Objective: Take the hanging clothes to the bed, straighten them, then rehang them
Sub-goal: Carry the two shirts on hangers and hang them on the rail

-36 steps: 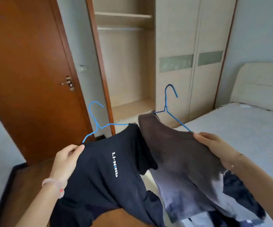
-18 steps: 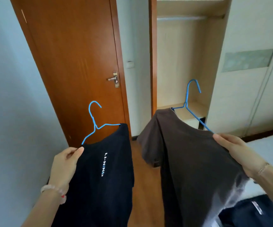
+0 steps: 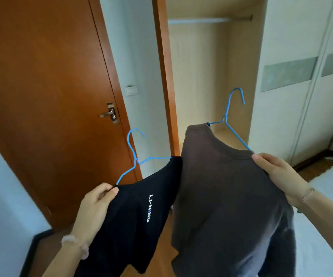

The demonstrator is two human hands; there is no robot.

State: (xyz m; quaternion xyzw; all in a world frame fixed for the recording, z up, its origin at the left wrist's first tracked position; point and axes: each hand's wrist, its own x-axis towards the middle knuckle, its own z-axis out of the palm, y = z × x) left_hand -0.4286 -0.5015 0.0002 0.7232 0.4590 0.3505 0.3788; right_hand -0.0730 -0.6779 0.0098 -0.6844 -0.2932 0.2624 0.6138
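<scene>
My left hand [image 3: 95, 208] grips the shoulder of a black T-shirt [image 3: 133, 222] with white lettering, which hangs on a blue wire hanger [image 3: 133, 156]. My right hand [image 3: 277, 172] grips the shoulder of a brown T-shirt [image 3: 225, 196] on a second blue wire hanger [image 3: 229, 120]. Both shirts are held up side by side in front of me, their edges touching, hooks pointing up. Ahead stands the open wardrobe bay with its hanging rail [image 3: 199, 21] bare. The bed [image 3: 329, 196] shows at the right edge.
A shut brown door [image 3: 41, 96] with a metal handle [image 3: 108, 113] fills the left. A brown wardrobe frame post [image 3: 164, 76] stands between door wall and bay. Pale sliding wardrobe doors [image 3: 293, 86] are to the right. Wooden floor [image 3: 167, 254] lies below the shirts.
The view has turned from the bed toward the wardrobe and come closer to it. Both shirts have risen and now hang freely, the brown one lifted off the bed.
</scene>
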